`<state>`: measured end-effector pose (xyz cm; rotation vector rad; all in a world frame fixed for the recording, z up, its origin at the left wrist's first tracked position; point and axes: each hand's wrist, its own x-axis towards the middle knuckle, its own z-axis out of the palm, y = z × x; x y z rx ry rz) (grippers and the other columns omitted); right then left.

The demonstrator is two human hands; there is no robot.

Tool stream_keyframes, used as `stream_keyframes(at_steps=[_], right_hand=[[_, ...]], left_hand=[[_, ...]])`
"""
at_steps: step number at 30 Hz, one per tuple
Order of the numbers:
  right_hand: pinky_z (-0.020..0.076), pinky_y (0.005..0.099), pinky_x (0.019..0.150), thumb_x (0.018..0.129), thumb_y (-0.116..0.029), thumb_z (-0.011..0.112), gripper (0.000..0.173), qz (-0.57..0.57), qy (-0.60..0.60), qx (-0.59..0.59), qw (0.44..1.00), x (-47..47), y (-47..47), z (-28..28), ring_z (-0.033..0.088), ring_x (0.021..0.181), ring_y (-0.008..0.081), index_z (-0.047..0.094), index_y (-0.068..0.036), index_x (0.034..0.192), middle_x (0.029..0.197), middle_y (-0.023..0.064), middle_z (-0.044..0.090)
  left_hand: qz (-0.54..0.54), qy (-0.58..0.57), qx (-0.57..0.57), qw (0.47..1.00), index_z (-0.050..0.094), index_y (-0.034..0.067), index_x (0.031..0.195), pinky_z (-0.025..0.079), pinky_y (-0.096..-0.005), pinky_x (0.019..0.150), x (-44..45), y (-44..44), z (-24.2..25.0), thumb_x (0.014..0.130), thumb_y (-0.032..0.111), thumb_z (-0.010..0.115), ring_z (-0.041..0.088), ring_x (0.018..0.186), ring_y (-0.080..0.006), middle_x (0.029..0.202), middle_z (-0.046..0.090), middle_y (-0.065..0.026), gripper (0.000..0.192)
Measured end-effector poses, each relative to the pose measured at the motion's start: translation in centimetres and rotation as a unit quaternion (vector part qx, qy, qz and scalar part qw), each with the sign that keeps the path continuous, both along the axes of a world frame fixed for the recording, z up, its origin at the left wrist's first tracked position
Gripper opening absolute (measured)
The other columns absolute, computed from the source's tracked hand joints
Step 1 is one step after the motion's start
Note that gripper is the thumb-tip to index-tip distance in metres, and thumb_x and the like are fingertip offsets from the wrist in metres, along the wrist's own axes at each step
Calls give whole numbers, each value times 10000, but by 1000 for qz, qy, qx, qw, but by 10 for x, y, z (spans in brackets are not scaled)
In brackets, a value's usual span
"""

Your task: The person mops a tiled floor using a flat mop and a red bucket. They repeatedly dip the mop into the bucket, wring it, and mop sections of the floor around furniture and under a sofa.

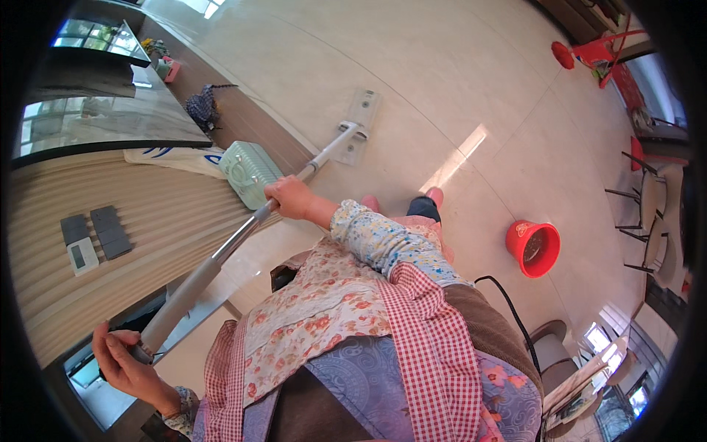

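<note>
A flat mop with a long grey and silver handle [232, 243] runs diagonally across the view, its flat rectangular head [359, 127] on the tiled floor. My right hand [291, 198] is wrapped around the middle of the pole. At the lower left, my left hand [130, 359] is at the top end of the handle, its fingers curved beside the tip; whether they close on it is not plain. Behind the pole stands a pale green ribbed case [251, 174]. A red bucket [533, 248] with something dark inside stands on the floor to the right.
A low cabinet [265, 121] runs along the left, with a large television [127, 110] and a patterned cloth item [204, 108]. Chairs [649, 204] line the far right. A grey chair [549, 348] and a table [585, 381] stand at lower right. Pink shoes [435, 196] show below me.
</note>
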<state>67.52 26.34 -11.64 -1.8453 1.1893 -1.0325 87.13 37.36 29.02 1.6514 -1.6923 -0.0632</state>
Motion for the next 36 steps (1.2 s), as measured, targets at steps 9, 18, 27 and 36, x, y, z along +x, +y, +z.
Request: stream_keyframes(at_steps=[9,18,27,36], right_hand=[[439,477,703,719,-104,673,145,-4,71,112,991,-75,114,-7,604,830,344,573,-109,824,784,121,625],[457,463,737,720,-123,683,123,-139,144,116,973,-258,252,-56,614,811,336,600,-103,809,774,114,638],[444,434,752,705,-69,664,135,-313,183,9,932,-416,321,-32,590,805,319,575,-104,800,751,94,621],[458,433,749,701,-100,678,109,-538,281,8,795,-536,312,-24,584,879,296,620,-110,793,829,87,630]], left_hand=[[-37,97,89,991,573,-10,1181,405,-220,602,12,5,-33,1016,147,475,467,622,-78,656,493,-13,248],[-65,100,172,978,617,31,1105,435,-232,595,-136,99,-129,1003,142,477,504,604,-88,646,514,-7,205],[-355,244,95,898,557,11,1090,519,-295,667,-255,146,-143,933,5,522,619,680,-163,762,642,-106,161],[-530,205,216,794,564,19,1018,449,-228,647,-435,115,-166,897,-2,579,553,637,-66,689,620,-25,124]])
